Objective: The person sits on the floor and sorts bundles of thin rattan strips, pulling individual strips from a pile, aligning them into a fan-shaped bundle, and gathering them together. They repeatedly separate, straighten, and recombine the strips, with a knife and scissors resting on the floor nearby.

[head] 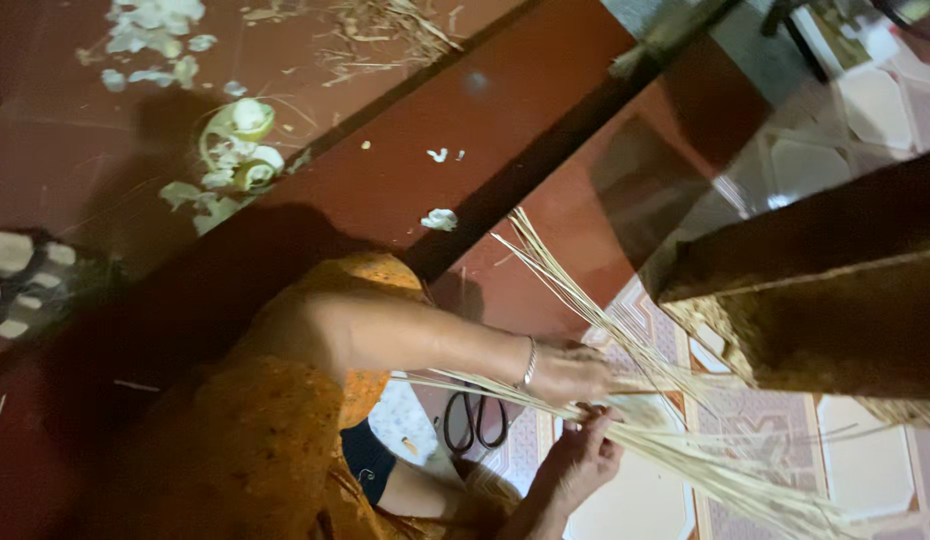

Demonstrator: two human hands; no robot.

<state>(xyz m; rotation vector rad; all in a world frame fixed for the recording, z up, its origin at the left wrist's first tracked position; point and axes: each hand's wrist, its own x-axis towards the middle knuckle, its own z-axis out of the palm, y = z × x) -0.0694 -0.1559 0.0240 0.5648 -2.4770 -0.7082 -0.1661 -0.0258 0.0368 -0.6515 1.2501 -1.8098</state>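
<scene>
Dim red floor (405, 170) meets patterned tiles (635, 500) where 2 hands work a bundle of pale straw strips (675, 440). One hand (575, 372), bracelet at the wrist, closes its grip over the strips from above; the other hand (582, 455) pinches them from below. Which is left or right I cannot tell. Thin strips could snap or slip loose if bent hard. Black scissors (473, 420) lie just beside; a dark wooden beam (825, 300) crowds the strips' far ends. Pale peelings (235, 150) lie well apart.

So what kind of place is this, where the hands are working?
Probably a home floor used for handcraft: patterned floor tiles, pale straw strips in both hands, black scissors and scattered peelings.
</scene>
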